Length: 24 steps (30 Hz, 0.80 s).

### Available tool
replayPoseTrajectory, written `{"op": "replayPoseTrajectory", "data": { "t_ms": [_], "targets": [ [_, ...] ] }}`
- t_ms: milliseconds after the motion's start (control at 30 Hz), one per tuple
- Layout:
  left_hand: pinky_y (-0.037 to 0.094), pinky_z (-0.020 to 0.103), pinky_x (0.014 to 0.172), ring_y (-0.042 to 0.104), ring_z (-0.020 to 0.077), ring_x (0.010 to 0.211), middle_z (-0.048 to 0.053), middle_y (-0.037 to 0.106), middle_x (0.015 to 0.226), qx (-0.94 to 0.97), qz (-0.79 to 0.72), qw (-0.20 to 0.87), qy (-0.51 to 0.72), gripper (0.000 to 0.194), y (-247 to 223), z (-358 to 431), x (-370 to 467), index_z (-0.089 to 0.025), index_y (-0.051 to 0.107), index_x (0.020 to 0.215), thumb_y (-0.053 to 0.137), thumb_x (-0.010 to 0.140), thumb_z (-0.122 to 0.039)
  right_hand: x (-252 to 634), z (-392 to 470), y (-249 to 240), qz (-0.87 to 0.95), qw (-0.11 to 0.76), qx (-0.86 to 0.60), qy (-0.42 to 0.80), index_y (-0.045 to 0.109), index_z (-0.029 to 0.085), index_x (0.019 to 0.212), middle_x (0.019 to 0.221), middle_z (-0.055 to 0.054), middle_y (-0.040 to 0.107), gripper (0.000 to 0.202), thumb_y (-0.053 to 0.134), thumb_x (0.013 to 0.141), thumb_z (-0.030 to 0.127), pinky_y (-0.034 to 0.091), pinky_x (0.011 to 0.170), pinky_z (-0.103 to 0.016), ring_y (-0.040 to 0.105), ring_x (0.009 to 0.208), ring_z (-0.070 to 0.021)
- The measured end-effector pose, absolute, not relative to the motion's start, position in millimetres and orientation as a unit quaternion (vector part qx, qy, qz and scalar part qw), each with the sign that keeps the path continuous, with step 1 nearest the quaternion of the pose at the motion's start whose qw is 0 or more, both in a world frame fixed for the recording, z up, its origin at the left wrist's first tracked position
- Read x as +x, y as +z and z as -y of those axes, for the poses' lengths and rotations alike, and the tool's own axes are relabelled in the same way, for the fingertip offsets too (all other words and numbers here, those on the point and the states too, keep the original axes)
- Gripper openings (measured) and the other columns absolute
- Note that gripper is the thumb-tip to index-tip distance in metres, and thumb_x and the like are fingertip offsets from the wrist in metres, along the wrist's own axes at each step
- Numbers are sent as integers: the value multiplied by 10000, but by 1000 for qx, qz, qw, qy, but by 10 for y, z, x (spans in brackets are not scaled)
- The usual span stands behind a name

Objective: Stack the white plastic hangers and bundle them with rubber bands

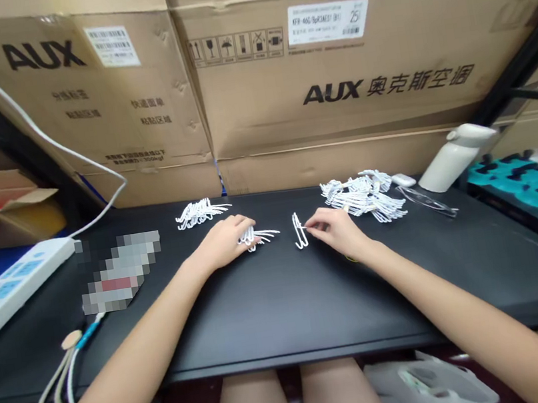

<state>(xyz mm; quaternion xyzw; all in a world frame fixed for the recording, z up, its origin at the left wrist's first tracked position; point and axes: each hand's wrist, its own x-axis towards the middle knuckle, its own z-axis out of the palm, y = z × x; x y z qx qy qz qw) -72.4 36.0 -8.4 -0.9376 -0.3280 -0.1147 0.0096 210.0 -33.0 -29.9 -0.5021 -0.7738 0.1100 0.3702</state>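
White hook (298, 231) pinched in right hand (332, 227), jutting leftward, hook bundle (250, 237) (ends protruding) inside curled left hand (225, 238)

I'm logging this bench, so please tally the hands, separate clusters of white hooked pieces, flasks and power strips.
Left hand and right hand: 2
Clusters of white hooked pieces: 4
Flask: 1
Power strip: 1
Total: 8

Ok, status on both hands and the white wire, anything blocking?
Left hand holding white bunch. Right hand pinching white hooked wire. Larger white pile beyond right hand; nothing visibly blocking.
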Motion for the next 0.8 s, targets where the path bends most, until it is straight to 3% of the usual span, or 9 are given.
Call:
{"op": "replayPoseTrajectory", "data": {
  "t_ms": [233,367,467,600,733,800],
  "targets": [
    [438,413,927,585,298,1068,154,630,1160,-921,361,-19,-149,565,-132,-552,-914,-142,585,1188,476,850,-581,2015,389,-279,774,411,-472,93,676,160,775,723,-34,584,120,583,840,198,447,545,-248,539,561,-112],
    [319,506,1051,520,345,1186,158,593,1258,-918,350,-27,-184,766,-67,-474,-868,-174,559,1249,640,671,-670,1977,415,-266,757,449,-468,77,679,160,782,705,-27,580,120,591,844,213,421,522,-244,489,513,-92],
    [272,517,1095,481,324,1241,139,562,1310,-911,312,-59,-263,734,31,-292,-732,-200,553,1246,697,656,-611,1915,450,-247,745,478,-459,76,686,163,797,706,-31,593,123,605,846,241,404,505,-246,469,502,-91],
    [472,425,962,607,247,1078,111,640,1174,-863,275,-240,-349,476,71,83,-422,-191,593,1162,680,765,-439,1796,511,-225,750,507,-415,86,694,167,815,692,-27,586,117,606,851,235,396,491,-243,464,504,-91],
    [578,361,744,677,228,920,133,650,1148,-749,304,-446,-385,459,-19,287,-204,-165,578,1150,698,758,-371,1691,574,-233,768,517,-371,75,691,170,819,673,-18,562,111,589,858,190,392,497,-243,454,514,-91],
    [581,355,725,691,229,873,147,665,1118,-706,314,-511,-375,472,-36,264,-193,-143,589,1123,735,722,-344,1657,609,-239,765,520,-372,78,685,177,853,705,-19,566,96,590,857,192,394,493,-241,441,507,-84]
  ]
}}
